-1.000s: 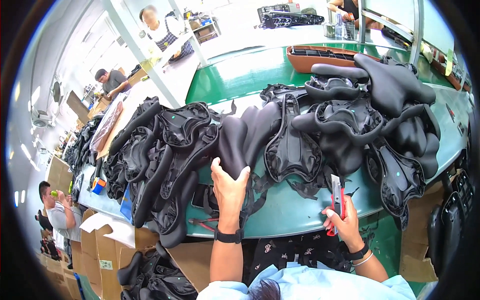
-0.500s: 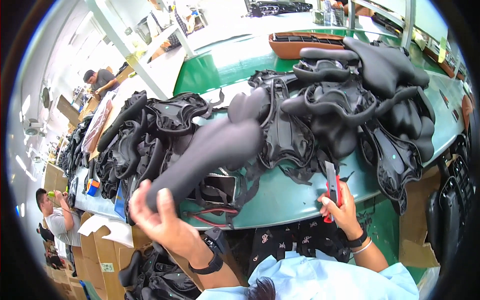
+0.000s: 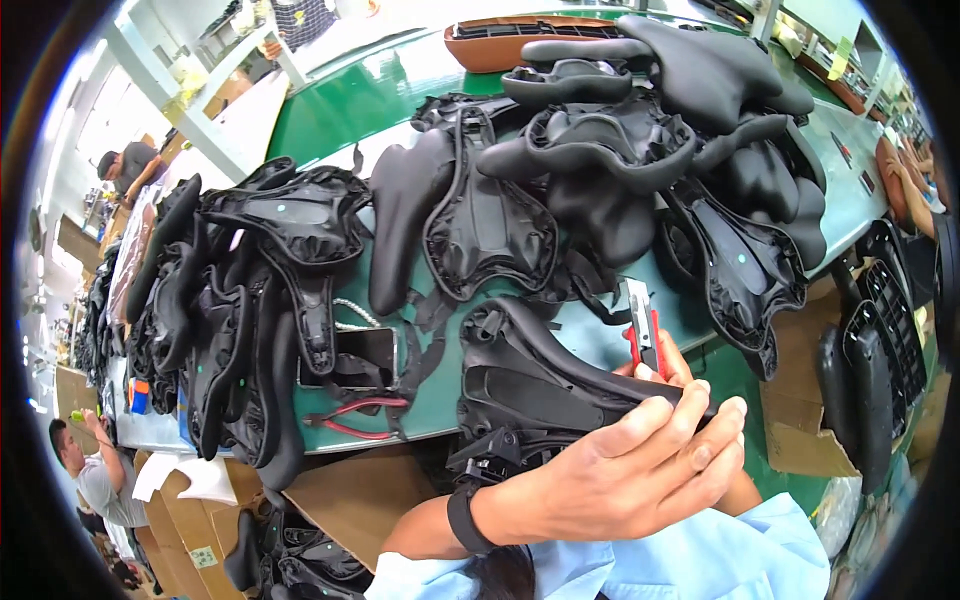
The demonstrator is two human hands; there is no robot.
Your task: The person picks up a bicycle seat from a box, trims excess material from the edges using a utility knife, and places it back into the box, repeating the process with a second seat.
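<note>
My left hand reaches across in front of me, its fingers closed round the narrow nose of a black bicycle saddle. The saddle's wide end points left over the table edge, with part of its underside showing. Behind it my right hand, partly covered by the left, grips a red utility knife. The knife's blade is out and points up and away from me. Just beyond lie several more saddles, among them one with its underside up.
Saddles are piled at left and far right on the green table. Red-handled pliers lie near a dark flat device. Cardboard boxes stand below the edge. A person works at far left.
My left hand has swung the saddle from the left over to the right and turned it so its underside shows, bringing it close to the knife. My view has shifted to the right.
</note>
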